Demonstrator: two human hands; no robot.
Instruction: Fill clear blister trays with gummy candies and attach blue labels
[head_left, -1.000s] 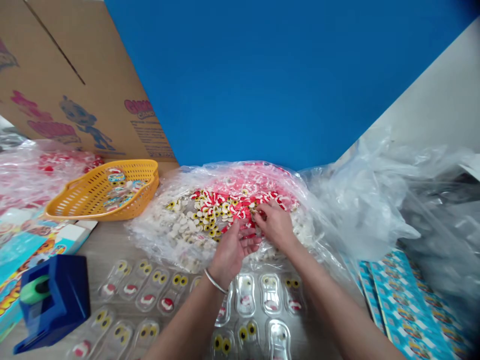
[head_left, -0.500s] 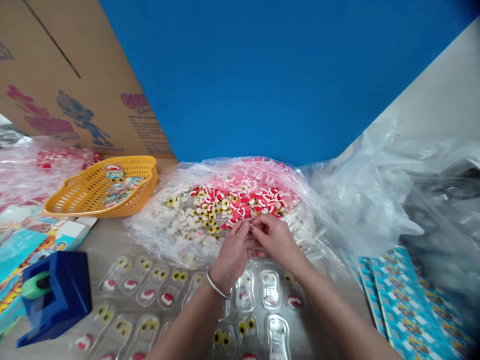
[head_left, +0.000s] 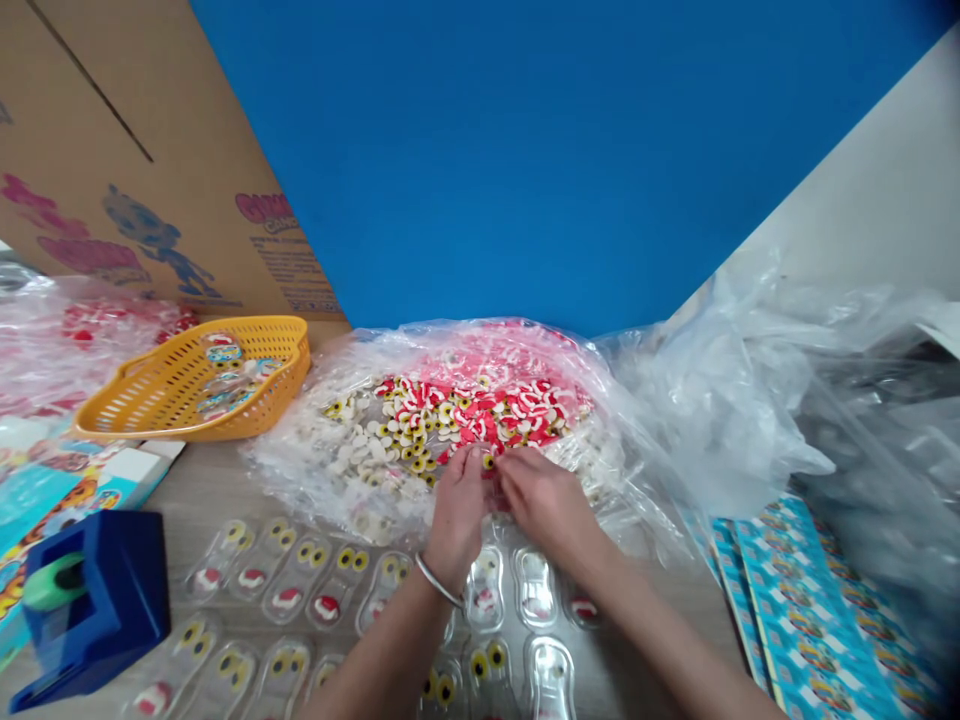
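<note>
My left hand, with a pale band at the wrist, and my right hand are close together at the front edge of an opened clear plastic bag. Fingers are pinched on both hands, and what they hold is too small or hidden to make out. A yellow eye-shaped piece shows between the fingertips; whether it is gripped I cannot tell. Behind them lies a heap of red-and-white mouth-shaped pieces mixed with yellow eye pieces. Below, clear plastic blisters stand in rows, most bearing eyes and a mouth.
An orange basket with several packed pieces sits at left, near a blue tape dispenser. A printed carton and blue panel rise behind. Crumpled clear plastic and blue printed sheets lie at right.
My right hand has rotated so its knuckles face up more, and both hands' fingertips sit slightly lower in view. The whole scene has shifted a little left as the camera moved.
</note>
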